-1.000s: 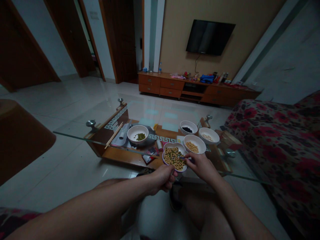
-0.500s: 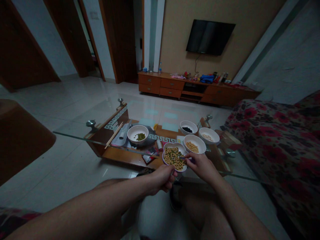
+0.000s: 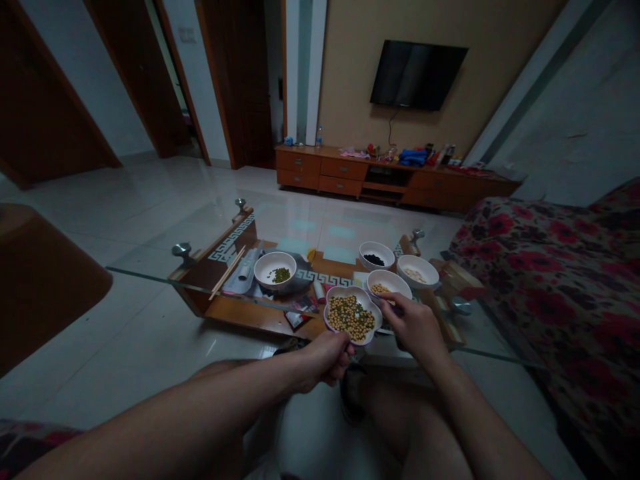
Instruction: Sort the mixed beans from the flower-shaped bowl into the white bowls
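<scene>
My left hand [image 3: 330, 357] is closed on the near rim of a white flower-shaped bowl [image 3: 373, 308] with a purple outside, held at the table's front edge. Yellow soybeans and green mung beans [image 3: 350, 320] lie mixed inside it. Pinched in my right hand [image 3: 411, 323] is a slim dark-handled spoon [image 3: 376, 297]; its tip is too small to make out clearly. That hand is above the flower bowl's right rim, in front of a round white bowl of soybeans [image 3: 407, 291], and partly hides both.
Left on the glass table [image 3: 150, 272] are a bowl of mung beans [image 3: 261, 267] and chopsticks [image 3: 227, 272]. Behind the soybeans stand a bowl of black beans [image 3: 390, 252] and a bowl of pale pieces [image 3: 433, 273]. A floral sofa [image 3: 540, 247] flanks the right side.
My right hand has drawn the spoon out of the mixed beans, moving right and slightly up to the flower bowl's rim. My left hand and the bowl have hardly moved.
</scene>
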Available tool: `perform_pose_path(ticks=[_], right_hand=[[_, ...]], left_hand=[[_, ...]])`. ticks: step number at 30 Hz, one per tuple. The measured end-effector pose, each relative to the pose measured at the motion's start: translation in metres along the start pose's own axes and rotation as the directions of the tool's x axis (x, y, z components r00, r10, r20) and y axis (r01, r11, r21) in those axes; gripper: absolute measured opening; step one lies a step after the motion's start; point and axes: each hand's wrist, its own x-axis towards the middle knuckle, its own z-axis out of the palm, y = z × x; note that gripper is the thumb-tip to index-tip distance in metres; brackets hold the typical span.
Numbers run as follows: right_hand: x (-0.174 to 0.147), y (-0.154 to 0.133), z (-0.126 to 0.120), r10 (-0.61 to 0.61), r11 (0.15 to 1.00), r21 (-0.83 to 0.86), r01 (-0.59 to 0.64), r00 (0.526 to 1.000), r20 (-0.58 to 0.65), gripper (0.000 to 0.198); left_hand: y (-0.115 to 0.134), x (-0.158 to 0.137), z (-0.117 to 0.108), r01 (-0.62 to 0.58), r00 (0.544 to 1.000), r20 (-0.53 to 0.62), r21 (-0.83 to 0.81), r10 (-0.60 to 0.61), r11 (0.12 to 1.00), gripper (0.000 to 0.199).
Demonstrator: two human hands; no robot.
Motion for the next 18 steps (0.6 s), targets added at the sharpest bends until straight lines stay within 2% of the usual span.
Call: perform_pose_path(ticks=[3, 5, 7, 9, 11, 13, 14, 16, 18], right_hand=[[0.001, 0.001, -0.006, 0.165, 0.974, -0.125, -0.188, 0.971, -0.170, 0.032], [0.001, 0.003, -0.009, 0.247, 0.941, -0.179, -0.287, 0.944, -0.218, 0.034], [0.001, 0.003, -0.011, 0.287, 0.922, -0.194, -0.335, 0.927, -0.241, 0.035], [0.001, 0.003, -0.011, 0.286, 0.931, -0.161, -0.328, 0.928, -0.239, 0.034], [0.000, 0.000, -0.010, 0.223, 0.966, -0.093, -0.240, 0.961, -0.163, 0.032], [-0.001, -0.005, -0.006, 0.102, 0.995, -0.019, -0.102, 0.995, 0.015, 0.028], [-0.002, -0.009, -0.004, 0.038, 0.999, 0.009, -0.039, 0.992, 0.119, 0.026], [-0.004, -0.017, 0.001, -0.058, 0.998, 0.039, 0.049, 0.954, 0.294, 0.024], [-0.004, -0.026, 0.007, -0.105, 0.994, 0.037, 0.098, 0.919, 0.379, 0.024]], left_hand=[[0.001, -0.002, 0.000, -0.003, 1.000, 0.009, 0.006, 0.003, 1.000, 0.019], [0.004, -0.003, 0.000, -0.008, 1.000, 0.018, 0.003, 0.008, 1.000, 0.018], [0.008, -0.005, -0.001, -0.017, 1.000, 0.020, -0.013, 0.017, 1.000, 0.018], [0.013, -0.007, -0.003, -0.027, 1.000, 0.010, -0.036, 0.027, 0.999, 0.018], [0.017, -0.009, -0.006, -0.027, 1.000, -0.004, -0.056, 0.026, 0.998, 0.019], [0.020, -0.010, -0.008, -0.027, 1.000, -0.014, -0.065, 0.027, 0.998, 0.021], [0.020, -0.011, -0.008, -0.032, 0.999, -0.015, -0.065, 0.031, 0.997, 0.021], [0.020, -0.012, -0.008, -0.046, 0.999, -0.019, -0.056, 0.045, 0.997, 0.021], [0.018, -0.012, -0.006, -0.059, 0.998, -0.026, -0.039, 0.058, 0.997, 0.019]])
